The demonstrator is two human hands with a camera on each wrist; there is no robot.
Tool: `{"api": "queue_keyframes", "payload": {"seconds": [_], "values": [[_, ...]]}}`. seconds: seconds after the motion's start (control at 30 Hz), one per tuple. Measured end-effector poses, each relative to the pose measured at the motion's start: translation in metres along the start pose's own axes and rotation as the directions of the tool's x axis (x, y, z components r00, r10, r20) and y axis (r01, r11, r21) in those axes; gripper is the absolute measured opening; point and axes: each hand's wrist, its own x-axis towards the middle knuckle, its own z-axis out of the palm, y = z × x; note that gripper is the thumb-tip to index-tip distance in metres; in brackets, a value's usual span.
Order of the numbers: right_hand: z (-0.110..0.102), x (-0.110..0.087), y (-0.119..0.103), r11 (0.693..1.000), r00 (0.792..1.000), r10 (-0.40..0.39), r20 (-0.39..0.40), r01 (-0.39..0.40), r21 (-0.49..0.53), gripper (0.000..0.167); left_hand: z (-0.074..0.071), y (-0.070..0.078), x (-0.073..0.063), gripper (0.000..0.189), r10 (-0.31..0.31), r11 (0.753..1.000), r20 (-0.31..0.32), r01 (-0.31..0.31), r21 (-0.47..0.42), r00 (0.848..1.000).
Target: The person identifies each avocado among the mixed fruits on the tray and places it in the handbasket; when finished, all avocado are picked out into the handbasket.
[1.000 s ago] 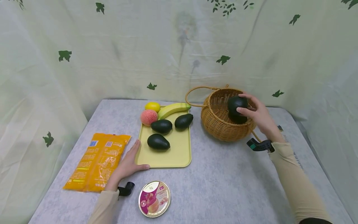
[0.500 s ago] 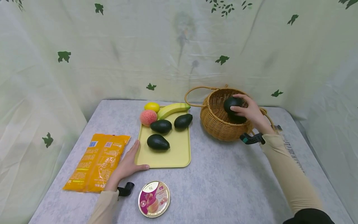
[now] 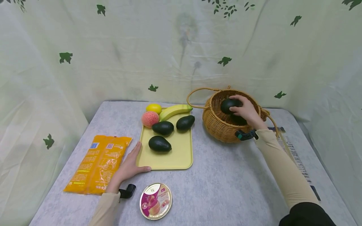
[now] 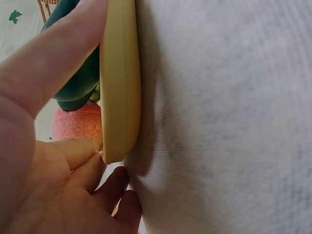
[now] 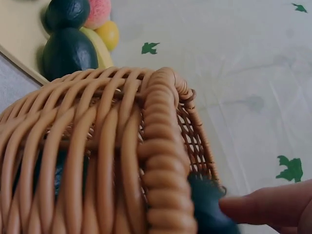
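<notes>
In the head view my right hand [image 3: 245, 110] grips a dark green avocado [image 3: 227, 106] inside the mouth of the wicker basket [image 3: 223, 133]. Under it another dark avocado [image 3: 238, 120] shows, partly covered by the hand. The right wrist view has the thumb [image 5: 263, 207] pressed to the held avocado [image 5: 209, 207] beyond the basket rim. My left hand [image 3: 128, 166] lies with spread fingers against the near left corner of a yellow tray [image 3: 178, 157]. Its thumb [image 4: 58, 48] touches the tray's edge in the left wrist view.
Several avocados, one at the front [image 3: 160, 143], lie on the tray with a banana [image 3: 175, 111], a lemon [image 3: 154, 108] and a pink round fruit [image 3: 150, 119]. An orange packet [image 3: 97, 164] lies left, a round tin [image 3: 156, 201] in front. The basket's handle [image 3: 198, 89] leans toward the tray.
My right hand has moved left and slightly down into the basket's mouth with the avocado. My left hand has stayed at the tray's corner.
</notes>
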Motion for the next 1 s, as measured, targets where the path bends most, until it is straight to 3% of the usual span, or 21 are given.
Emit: {"api": "queue_keyframes", "payload": {"seconds": [0.3,0.67,0.87,1.0], "values": [[-0.002,-0.004,-0.002,1.0,1.0,0.022,0.002,-0.022,0.007,0.048,0.001,-0.001,0.0,0.112,-0.001,1.0,-0.002,0.001,-0.008,1.0],[-0.003,-0.028,-0.01,0.989,0.994,-0.099,0.052,0.092,0.119,0.049,0.0,-0.001,-0.001,0.112,-0.012,1.0,0.001,0.012,0.005,1.0],[0.012,-0.036,-0.022,0.964,0.969,-0.221,0.111,0.2,0.173,0.047,0.0,0.0,-0.001,0.112,-0.009,1.0,0.001,0.009,0.001,1.0],[0.032,-0.036,-0.03,0.941,0.937,-0.301,0.176,0.262,0.214,0.047,0.001,-0.002,0.0,0.112,-0.01,1.0,0.004,0.01,0.003,1.0]]}}
